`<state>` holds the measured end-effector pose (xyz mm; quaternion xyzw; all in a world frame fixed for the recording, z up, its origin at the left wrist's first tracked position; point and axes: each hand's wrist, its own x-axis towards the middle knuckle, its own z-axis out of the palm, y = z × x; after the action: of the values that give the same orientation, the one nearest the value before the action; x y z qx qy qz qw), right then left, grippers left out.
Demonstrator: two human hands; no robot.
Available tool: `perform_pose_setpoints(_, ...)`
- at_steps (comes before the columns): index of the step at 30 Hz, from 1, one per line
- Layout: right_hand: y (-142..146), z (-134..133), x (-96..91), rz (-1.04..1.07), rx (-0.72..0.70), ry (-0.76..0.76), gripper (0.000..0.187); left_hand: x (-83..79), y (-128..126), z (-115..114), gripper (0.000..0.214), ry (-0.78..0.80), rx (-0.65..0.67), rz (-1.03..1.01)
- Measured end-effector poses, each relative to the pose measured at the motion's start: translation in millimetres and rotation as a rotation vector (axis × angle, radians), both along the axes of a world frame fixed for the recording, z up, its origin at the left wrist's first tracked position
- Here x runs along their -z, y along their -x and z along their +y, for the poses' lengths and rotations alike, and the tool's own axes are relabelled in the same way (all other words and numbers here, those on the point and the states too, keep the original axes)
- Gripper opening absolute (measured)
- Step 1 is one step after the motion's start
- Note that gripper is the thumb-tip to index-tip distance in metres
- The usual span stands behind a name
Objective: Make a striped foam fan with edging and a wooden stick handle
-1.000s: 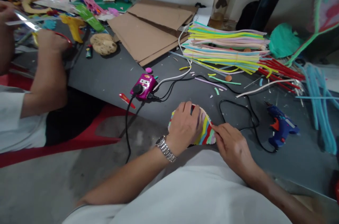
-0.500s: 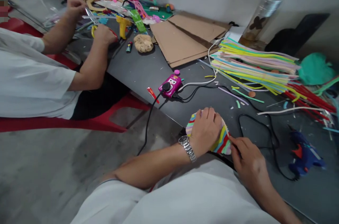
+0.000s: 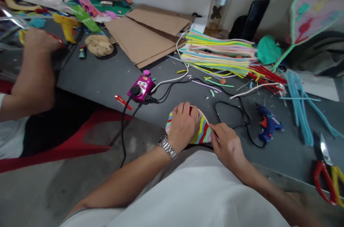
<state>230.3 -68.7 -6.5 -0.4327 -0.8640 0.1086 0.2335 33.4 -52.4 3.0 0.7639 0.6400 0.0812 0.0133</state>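
"Where is the piece we're working on?"

"We have the leaf-shaped panel of rainbow strips just past the edge of the dark grey tabletop, close against our shirt. The left hand is curled over its top, fingers closed and gripping it. A steel wristwatch sits on that wrist."

"And the right hand?"

"It's just beside the panel, nearly closed, with the fingertips pinched on the pale strip along the panel's upper edge."

"What's nearest us on the table?"

"A black cord loops just beyond the panel, with a blue hot glue gun to its right and a magenta power socket to its left. Bundled coloured strips lie farther off, beside flat cardboard sheets. A co-worker's hand rests well apart, at the far left."
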Motion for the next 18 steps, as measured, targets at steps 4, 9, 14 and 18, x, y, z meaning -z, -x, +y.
perform_pose_setpoints(4, -3, 1, -2.4, 0.041, 0.061, 0.065, 0.026, -0.2, 1, 0, 0.027, -0.021, 0.009, -0.012)
perform_pose_setpoints(9, -6, 14, -17.5, 0.286, 0.189, 0.443, 0.028, 6.1, 11, 0, 0.042, -0.078, 0.043, -0.091)
perform_pose_setpoints(14, -3, 38, -49.5, 0.642, 0.186, 0.902, 0.029, 12.4, 22, 4, 0.043, -0.077, 0.064, -0.137)
perform_pose_setpoints(18, 1, 50, -65.5, 0.768, 0.126, 1.058, 0.026, 13.5, 26, 9, 0.045, -0.097, 0.073, -0.153)
